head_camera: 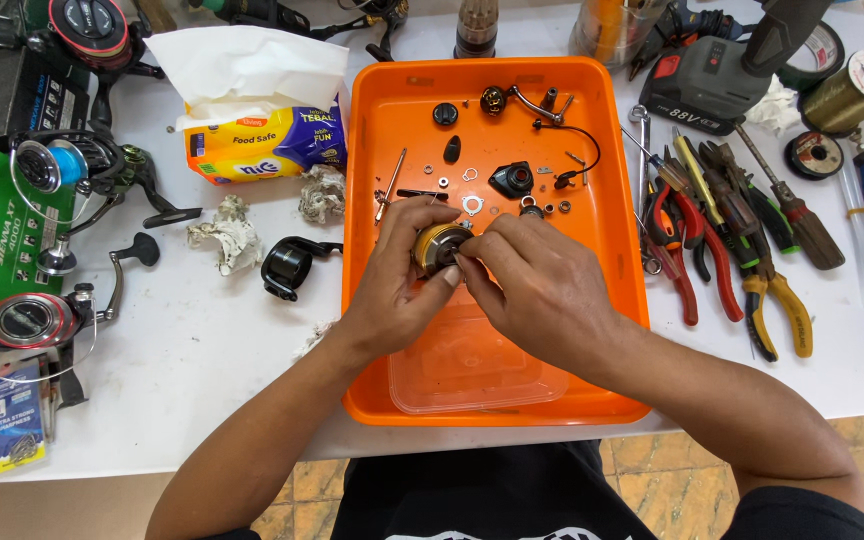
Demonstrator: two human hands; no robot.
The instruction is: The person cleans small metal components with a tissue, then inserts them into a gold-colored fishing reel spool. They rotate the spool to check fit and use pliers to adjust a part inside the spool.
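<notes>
Head view: gold reel part [439, 245] pinched between both hands' fingers [467, 262]

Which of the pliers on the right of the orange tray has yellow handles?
The pliers with yellow handles lie farthest right and nearest the table's front edge. The pliers with red handles lie beside them, closer to the orange tray.

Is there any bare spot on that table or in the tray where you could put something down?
Bare tabletop lies between the black curved part and the table's near edge. In the orange tray, the near left corner is free. Crowded: the tray's far half with small parts, and the pliers to its right.
</notes>
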